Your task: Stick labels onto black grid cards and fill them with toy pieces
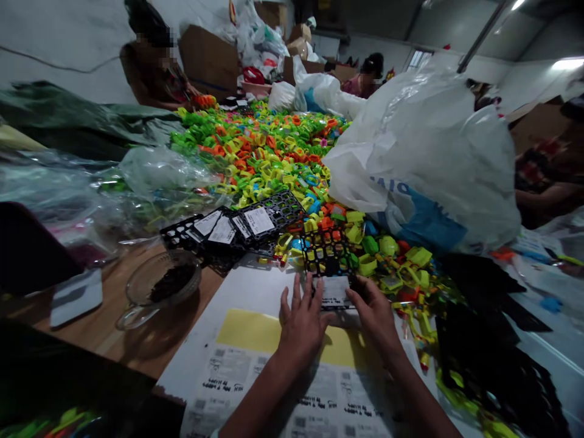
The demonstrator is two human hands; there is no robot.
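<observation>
A black plastic grid panel [327, 248] lies in front of me, a white printed label [335, 292] at its near end. My left hand [303, 316] rests flat with its fingers spread, fingertips at the label's left side. With my right hand [375, 309] I grip the panel's right edge, the thumb on the label's corner and the fingers partly hidden. Beneath my forearms is a sheet of printed labels [269, 371] with a bare yellow strip [249, 328] along its far end. More black grid panels with white labels [260, 220] are stacked beyond my left hand.
A heap of green, yellow and orange plastic pieces [274, 158] spreads ahead. A large white plastic bag [424, 152] stands at right, above dark grid panels [497, 371]. On the left sit a clear cup [163, 283] with dark contents and clear plastic [164, 173]. Other people work beyond.
</observation>
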